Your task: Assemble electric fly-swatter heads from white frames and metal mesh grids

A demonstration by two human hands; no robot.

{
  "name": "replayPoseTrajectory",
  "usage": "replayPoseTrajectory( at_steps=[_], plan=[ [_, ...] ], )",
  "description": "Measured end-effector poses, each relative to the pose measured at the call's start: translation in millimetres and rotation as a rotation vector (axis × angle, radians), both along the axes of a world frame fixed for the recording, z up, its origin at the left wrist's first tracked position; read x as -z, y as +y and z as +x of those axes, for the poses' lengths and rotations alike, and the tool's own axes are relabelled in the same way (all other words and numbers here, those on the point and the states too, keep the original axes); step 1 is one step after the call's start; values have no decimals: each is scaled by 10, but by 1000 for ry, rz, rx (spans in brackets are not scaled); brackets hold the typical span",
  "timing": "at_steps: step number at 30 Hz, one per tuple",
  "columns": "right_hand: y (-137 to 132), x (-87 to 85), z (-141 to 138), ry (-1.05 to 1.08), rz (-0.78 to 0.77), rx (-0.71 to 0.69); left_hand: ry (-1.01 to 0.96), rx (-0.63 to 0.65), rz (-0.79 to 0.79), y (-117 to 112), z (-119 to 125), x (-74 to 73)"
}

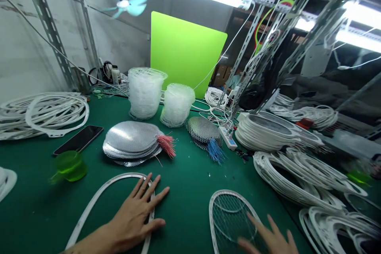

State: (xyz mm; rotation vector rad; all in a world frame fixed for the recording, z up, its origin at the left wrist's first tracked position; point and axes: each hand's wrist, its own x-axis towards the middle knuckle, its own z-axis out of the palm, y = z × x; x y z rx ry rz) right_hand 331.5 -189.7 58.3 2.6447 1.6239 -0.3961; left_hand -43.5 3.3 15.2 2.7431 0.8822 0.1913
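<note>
My left hand (pixel 135 212) lies flat with fingers spread across the right side of a white oval frame (pixel 95 195) on the green table. To the right, my right hand (pixel 269 234), slightly blurred, hovers at or touches the edge of a second white frame (pixel 212 214) that has netting inside it. Its fingers are apart; whether they touch the frame I cannot tell. Behind the left frame sits a stack of oval metal mesh sheets (pixel 131 137) with red wires (pixel 166 145). Farther right is a smaller mesh stack (pixel 204 129) with blue wires (pixel 214 151).
Piles of white frames lie at the left (pixel 56 113) and right (pixel 297 178). A phone (pixel 79 139) and a green translucent cup (pixel 71 166) rest at left. Two tall stacks of whitish netting rings (pixel 145 93) stand behind. A power strip (pixel 228 138) lies near the metal shelf post (pixel 247 51).
</note>
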Motion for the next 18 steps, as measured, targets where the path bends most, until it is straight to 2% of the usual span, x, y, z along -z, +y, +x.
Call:
replayPoseTrajectory(
  at_steps=[2, 4, 6, 8, 11, 14, 16, 18],
  plan=[
    [553, -361, -48, 48, 145, -44, -50, 9, 15, -106, 256, 9],
    [1225, -611, -120, -44, 315, -79, -80, 38, -5, -173, 474, -37],
    [1848, -696, -158, -121, 358, -26, -84, 52, -33, -195, 578, -89],
    [2292, -657, -131, -170, 342, 16, -81, 64, -43, -187, 571, -109],
    [2572, -538, -2, -186, 285, 32, -108, 65, -9, -155, 480, -69],
    [2587, -470, 114, -152, 253, 24, -171, 26, 26, -121, 445, -26],
    [2570, -450, 150, -119, 262, 14, -196, 28, -1, -103, 476, -60],
    [2564, -444, 171, -78, 292, 15, -224, 25, -63, -83, 544, -172]
  ],
)
